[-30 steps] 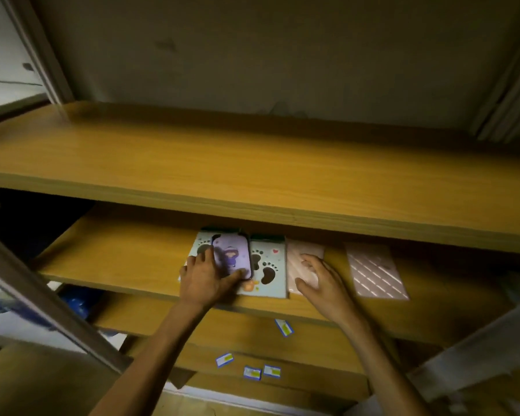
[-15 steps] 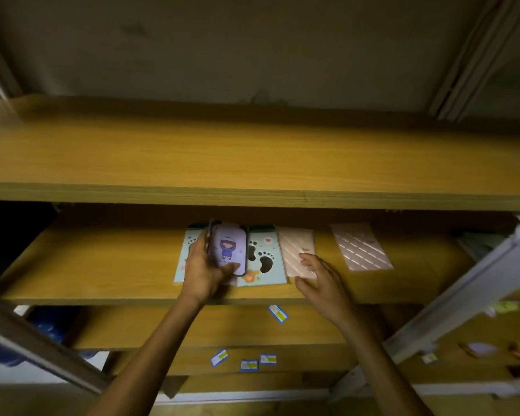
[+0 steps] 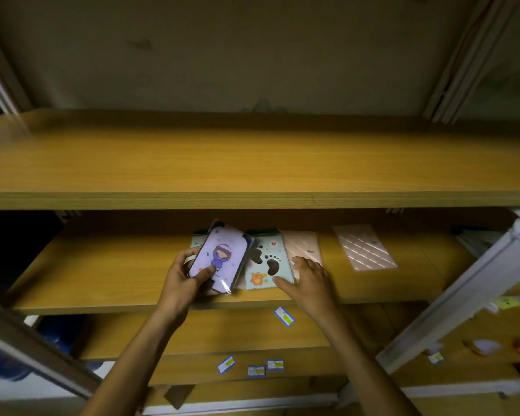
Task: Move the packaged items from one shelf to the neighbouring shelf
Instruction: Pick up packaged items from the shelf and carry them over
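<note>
My left hand (image 3: 183, 274) grips a purple packaged phone case with a cartoon girl (image 3: 219, 256), tilted up off the middle shelf (image 3: 102, 271). Under it lies a pale green footprint package (image 3: 267, 262), with a second one partly hidden behind the purple case. My right hand (image 3: 308, 276) rests with spread fingers on the green package's lower right edge and on a pink quilted package (image 3: 305, 247). Another pink quilted package (image 3: 365, 247) lies apart, farther right on the same shelf.
A wide bare upper shelf (image 3: 252, 163) runs above. Lower shelf boards carry small blue-yellow price labels (image 3: 284, 316). A white metal upright (image 3: 463, 292) slants at right, with a neighbouring shelf (image 3: 487, 349) holding small items beyond it. A grey upright (image 3: 27, 346) crosses at lower left.
My left hand has lifted and tilted the purple case up off the stack. My right hand slid slightly left onto the green package's edge. The view shifted right.
</note>
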`<state>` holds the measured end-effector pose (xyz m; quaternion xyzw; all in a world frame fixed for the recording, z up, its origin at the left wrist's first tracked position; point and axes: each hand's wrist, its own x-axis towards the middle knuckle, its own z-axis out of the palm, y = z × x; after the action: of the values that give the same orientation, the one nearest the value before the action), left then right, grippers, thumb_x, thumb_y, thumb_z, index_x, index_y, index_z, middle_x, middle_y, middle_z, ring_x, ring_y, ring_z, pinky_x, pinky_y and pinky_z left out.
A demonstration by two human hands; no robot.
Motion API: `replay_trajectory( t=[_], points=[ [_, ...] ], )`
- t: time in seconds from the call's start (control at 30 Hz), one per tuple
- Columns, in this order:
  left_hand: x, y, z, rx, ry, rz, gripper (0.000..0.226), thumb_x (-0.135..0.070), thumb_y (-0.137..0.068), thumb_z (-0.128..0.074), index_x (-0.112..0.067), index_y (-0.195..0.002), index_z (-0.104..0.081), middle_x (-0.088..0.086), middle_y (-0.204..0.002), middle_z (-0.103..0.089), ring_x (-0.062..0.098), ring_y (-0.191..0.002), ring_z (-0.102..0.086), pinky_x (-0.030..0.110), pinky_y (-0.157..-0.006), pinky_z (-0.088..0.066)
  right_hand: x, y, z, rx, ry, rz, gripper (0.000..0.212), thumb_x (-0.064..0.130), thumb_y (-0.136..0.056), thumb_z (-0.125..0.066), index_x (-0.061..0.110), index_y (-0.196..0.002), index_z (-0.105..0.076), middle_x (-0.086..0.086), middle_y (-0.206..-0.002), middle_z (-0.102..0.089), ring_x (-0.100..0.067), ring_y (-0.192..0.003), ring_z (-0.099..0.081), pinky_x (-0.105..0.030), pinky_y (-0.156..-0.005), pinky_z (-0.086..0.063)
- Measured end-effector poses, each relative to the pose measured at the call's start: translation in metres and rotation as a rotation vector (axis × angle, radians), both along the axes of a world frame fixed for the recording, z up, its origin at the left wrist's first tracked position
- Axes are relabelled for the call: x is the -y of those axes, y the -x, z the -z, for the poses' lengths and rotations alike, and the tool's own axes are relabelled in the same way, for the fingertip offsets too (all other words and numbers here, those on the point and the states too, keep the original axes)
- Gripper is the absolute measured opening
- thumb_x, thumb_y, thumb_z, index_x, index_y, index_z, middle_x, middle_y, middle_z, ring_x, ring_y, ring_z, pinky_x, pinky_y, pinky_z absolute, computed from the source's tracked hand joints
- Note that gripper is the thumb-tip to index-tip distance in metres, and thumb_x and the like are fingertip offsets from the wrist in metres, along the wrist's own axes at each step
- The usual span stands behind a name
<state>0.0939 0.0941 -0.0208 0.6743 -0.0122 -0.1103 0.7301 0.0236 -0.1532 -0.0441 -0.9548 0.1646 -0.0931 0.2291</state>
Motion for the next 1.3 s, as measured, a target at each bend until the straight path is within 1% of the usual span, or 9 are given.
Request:
replay_trajectory(
  t=[0.2,0.37,0.47,0.67,0.87,1.0,1.07,1.2,1.3],
  points=[
    [-0.02,0.006,0.001,0.071,-0.022,-0.04,0.043,0.0,-0.085,-0.064,-0.018,-0.121,-0.049,0.001,-0.103,-0.067,0.009,-0.076,-0.072,0.027,-0.059,-0.06,-0.026,-0.008,-0.001,-0.054,0.0,0.095,0.087,0.075,-0.071,-0.058,0.019,-0.135,-0.041,-0.005,-0.131,-0.05,-0.025,-0.123,-0.044,-0.035,-0.097,-0.039],
    [-0.032,0.009,0.004,0.094,-0.04,-0.058,0.04,-0.001,-0.086,-0.064,-0.024,-0.116,-0.05,-0.002,-0.102,-0.066,0.008,-0.077,-0.071,0.028,-0.061,-0.06,-0.032,-0.011,-0.001,-0.034,-0.144,0.15,0.093,0.064,-0.067,-0.073,0.017,-0.138,-0.037,-0.007,-0.139,-0.046,-0.025,-0.127,-0.04,-0.035,-0.099,-0.039],
    [-0.039,0.009,0.004,0.102,-0.037,-0.074,0.04,-0.002,-0.085,-0.065,-0.023,-0.116,-0.05,-0.001,-0.103,-0.067,0.008,-0.08,-0.071,0.029,-0.062,-0.06,-0.034,-0.012,-0.004,-0.064,-0.151,0.197,0.097,0.066,-0.064,-0.073,0.014,-0.138,-0.036,-0.01,-0.138,-0.046,-0.027,-0.128,-0.041,-0.037,-0.099,-0.039],
    [-0.045,0.009,0.001,0.099,-0.032,-0.097,0.042,-0.001,-0.085,-0.065,-0.021,-0.119,-0.049,-0.002,-0.101,-0.067,0.006,-0.076,-0.071,0.034,-0.068,-0.06,-0.04,-0.01,-0.007,-0.069,-0.066,0.225,0.088,0.063,-0.071,-0.069,0.013,-0.136,-0.037,-0.011,-0.134,-0.049,-0.027,-0.123,-0.046,-0.035,-0.094,-0.041],
    [-0.043,0.01,-0.002,0.106,-0.035,-0.083,0.042,-0.002,-0.086,-0.064,-0.021,-0.119,-0.047,-0.005,-0.102,-0.065,0.01,-0.084,-0.068,0.028,-0.065,-0.06,-0.038,-0.009,-0.004,-0.009,-0.328,0.231,0.09,0.052,-0.061,-0.084,0.013,-0.131,-0.042,-0.011,-0.128,-0.05,-0.029,-0.12,-0.047,-0.038,-0.093,-0.046],
    [-0.042,0.009,-0.003,0.103,-0.033,-0.072,0.042,-0.003,-0.086,-0.064,-0.02,-0.12,-0.047,-0.005,-0.103,-0.064,0.012,-0.087,-0.068,0.025,-0.062,-0.06,-0.03,-0.009,0.003,0.025,-0.479,0.229,0.082,0.038,-0.057,-0.089,0.016,-0.124,-0.048,-0.005,-0.12,-0.056,-0.023,-0.112,-0.055,-0.035,-0.085,-0.053],
    [-0.04,0.008,-0.004,0.1,-0.031,-0.066,0.043,-0.003,-0.086,-0.064,-0.02,-0.121,-0.047,-0.004,-0.104,-0.065,0.013,-0.088,-0.068,0.025,-0.063,-0.06,-0.024,-0.011,0.005,0.044,-0.577,0.211,0.071,0.026,-0.061,-0.089,0.015,-0.12,-0.051,-0.004,-0.118,-0.062,-0.021,-0.108,-0.06,-0.028,-0.079,-0.054],
    [-0.034,0.008,-0.003,0.074,-0.012,-0.049,0.044,-0.004,-0.085,-0.065,-0.02,-0.121,-0.047,-0.001,-0.105,-0.066,0.017,-0.089,-0.069,0.028,-0.061,-0.06,-0.016,-0.006,0.001,0.098,-0.713,0.17,0.05,0.012,-0.082,-0.073,0.014,-0.125,-0.048,-0.001,-0.12,-0.062,-0.012,-0.101,-0.06,-0.008,-0.065,-0.046],
    [-0.029,0.01,0.0,0.053,0.005,-0.034,0.043,-0.004,-0.086,-0.065,-0.02,-0.122,-0.048,0.003,-0.107,-0.068,0.02,-0.088,-0.07,0.029,-0.059,-0.06,-0.01,0.002,-0.002,0.148,-0.76,0.16,0.035,0.012,-0.092,-0.06,0.021,-0.122,-0.046,-0.001,-0.124,-0.058,-0.008,-0.086,-0.065,-0.014,-0.054,-0.051]
  ],
)
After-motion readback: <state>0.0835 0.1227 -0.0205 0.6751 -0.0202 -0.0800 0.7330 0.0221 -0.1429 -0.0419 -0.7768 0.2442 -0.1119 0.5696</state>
